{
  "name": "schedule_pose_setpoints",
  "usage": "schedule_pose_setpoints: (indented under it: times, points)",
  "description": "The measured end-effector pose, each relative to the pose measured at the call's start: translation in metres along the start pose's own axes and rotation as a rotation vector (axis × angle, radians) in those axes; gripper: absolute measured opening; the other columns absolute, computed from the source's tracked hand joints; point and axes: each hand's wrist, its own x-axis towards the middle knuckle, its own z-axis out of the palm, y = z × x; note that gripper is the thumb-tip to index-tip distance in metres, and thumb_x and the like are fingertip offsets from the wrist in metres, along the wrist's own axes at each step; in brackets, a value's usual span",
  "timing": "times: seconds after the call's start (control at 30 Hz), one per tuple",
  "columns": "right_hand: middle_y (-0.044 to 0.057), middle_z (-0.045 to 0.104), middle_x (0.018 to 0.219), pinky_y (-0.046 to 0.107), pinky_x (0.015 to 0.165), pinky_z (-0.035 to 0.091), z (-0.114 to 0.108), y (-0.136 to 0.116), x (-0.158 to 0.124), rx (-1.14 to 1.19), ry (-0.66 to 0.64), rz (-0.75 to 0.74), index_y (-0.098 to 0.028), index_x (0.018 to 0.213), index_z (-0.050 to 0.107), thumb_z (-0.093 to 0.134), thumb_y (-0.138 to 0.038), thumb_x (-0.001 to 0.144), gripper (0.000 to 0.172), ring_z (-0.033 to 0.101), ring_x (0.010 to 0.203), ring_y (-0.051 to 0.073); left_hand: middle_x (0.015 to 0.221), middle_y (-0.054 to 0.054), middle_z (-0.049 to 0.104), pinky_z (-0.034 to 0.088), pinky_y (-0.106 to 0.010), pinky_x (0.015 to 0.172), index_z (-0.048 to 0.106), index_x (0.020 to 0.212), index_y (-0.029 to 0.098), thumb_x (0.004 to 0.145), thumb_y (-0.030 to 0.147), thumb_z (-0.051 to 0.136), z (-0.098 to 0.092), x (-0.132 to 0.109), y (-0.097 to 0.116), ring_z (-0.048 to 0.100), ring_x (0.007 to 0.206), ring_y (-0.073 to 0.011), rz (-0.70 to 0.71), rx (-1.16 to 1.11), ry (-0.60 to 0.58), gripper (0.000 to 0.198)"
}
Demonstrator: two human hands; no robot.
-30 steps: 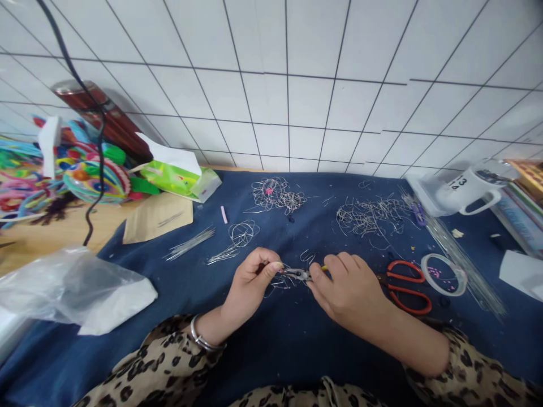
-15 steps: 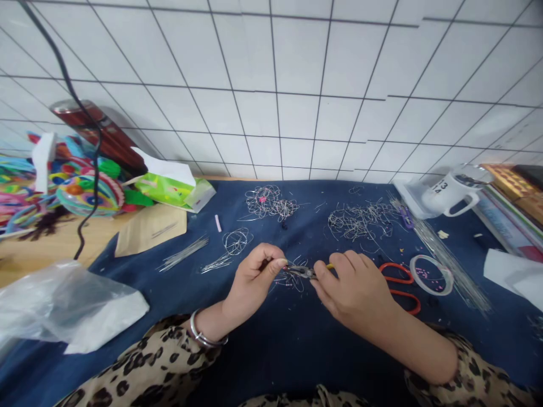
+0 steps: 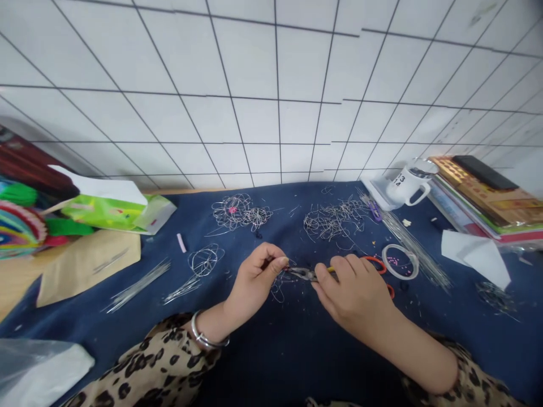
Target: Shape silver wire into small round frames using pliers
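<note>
My left hand (image 3: 254, 278) is closed in a pinch on a thin wire (image 3: 287, 264), whose end is mostly hidden by the fingers. In my right hand (image 3: 358, 288) is a pair of pliers (image 3: 304, 273) with a yellow handle, its jaws pointing left to my left fingertips. The jaws meet or nearly meet the wire; the exact contact is too small to make out. Beneath the hands, loops of loose wire (image 3: 278, 292) lie on the dark blue cloth (image 3: 271, 350). Red-handled scissors (image 3: 375, 263) are partly covered by my right hand.
Tangled wire (image 3: 333, 219) and a beaded wire heap (image 3: 240, 212) lie farther back. A round dish (image 3: 400, 277) holds small pink beads beside long straight wires (image 3: 418, 249). At the right stand a white mug (image 3: 409, 183) and stacked books (image 3: 487, 198); a plastic bag (image 3: 42, 367) is at left.
The view has turned to the right, so the tabletop things appear shifted left. Both hands keep their hold, and the pliers stay close to the left fingertips.
</note>
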Motion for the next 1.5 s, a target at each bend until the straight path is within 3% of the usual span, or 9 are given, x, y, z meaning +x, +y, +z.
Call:
schedule_pose_setpoints:
  times: [0.53, 1.13, 1.5]
  points:
    - [0.006, 0.049, 0.076, 0.031, 0.064, 0.030, 0.025, 0.002, 0.001, 0.207, -0.008, 0.023, -0.017, 0.097, 0.058, 0.042, -0.033, 0.087, 0.025, 0.040, 0.072, 0.018, 0.070, 0.000, 0.057, 0.041, -0.024, 0.063, 0.054, 0.077, 0.017, 0.081, 0.026, 0.057, 0.001, -0.001, -0.014, 0.051, 0.066, -0.0125, -0.040, -0.060, 0.054, 0.011]
    - [0.007, 0.050, 0.074, 0.030, 0.063, 0.030, 0.026, -0.002, -0.002, 0.175, 0.042, 0.015, -0.015, 0.098, 0.058, 0.043, -0.033, 0.087, 0.026, 0.042, 0.072, 0.018, 0.071, -0.001, 0.059, 0.043, -0.024, 0.064, 0.057, 0.077, 0.016, 0.080, 0.025, 0.058, 0.003, -0.003, -0.017, 0.054, 0.067, -0.0129, -0.048, -0.093, 0.105, 0.009]
    - [0.005, 0.050, 0.074, 0.030, 0.063, 0.030, 0.023, -0.003, -0.003, 0.279, -0.052, 0.048, -0.018, 0.093, 0.059, 0.039, -0.034, 0.088, 0.025, 0.042, 0.070, 0.017, 0.073, -0.001, 0.057, 0.042, -0.025, 0.066, 0.055, 0.079, 0.017, 0.083, 0.024, 0.056, 0.001, -0.006, -0.015, 0.052, 0.069, -0.0129, 0.001, 0.038, 0.063, 0.009]
